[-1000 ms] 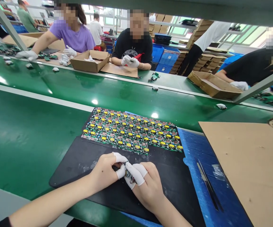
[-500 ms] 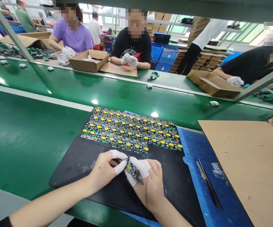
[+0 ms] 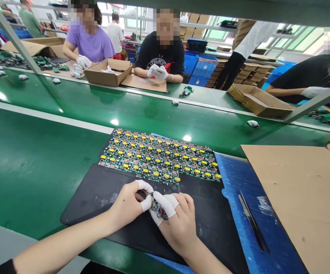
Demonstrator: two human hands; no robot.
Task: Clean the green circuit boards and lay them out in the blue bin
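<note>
Above the black mat (image 3: 96, 198), both of my hands meet around one small circuit board (image 3: 158, 210). My right hand (image 3: 176, 217), with white finger cots on the thumb and fingers, is closed around the board. Grey parts and a little yellow show between its fingers. My left hand (image 3: 132, 199), also in white finger cots, pinches at the board's left end with thumb and forefinger. Something dark shows inside its curl; I cannot make out what. Just beyond my hands lie rows of circuit boards (image 3: 156, 156) with yellow components.
To the right, tweezers (image 3: 252, 220) lie on a blue surface (image 3: 233, 198) beside a cardboard sheet (image 3: 293, 198). A green conveyor belt (image 3: 125, 110) carries small white-wrapped pieces. Across it, co-workers sit near open cardboard boxes (image 3: 107, 76). A slanted metal post (image 3: 313, 102) stands at right.
The board has turned slightly in my fingers and shows less yellow. White-wrapped pieces on the belt have shifted left. The co-worker's hand at far right has moved right.
</note>
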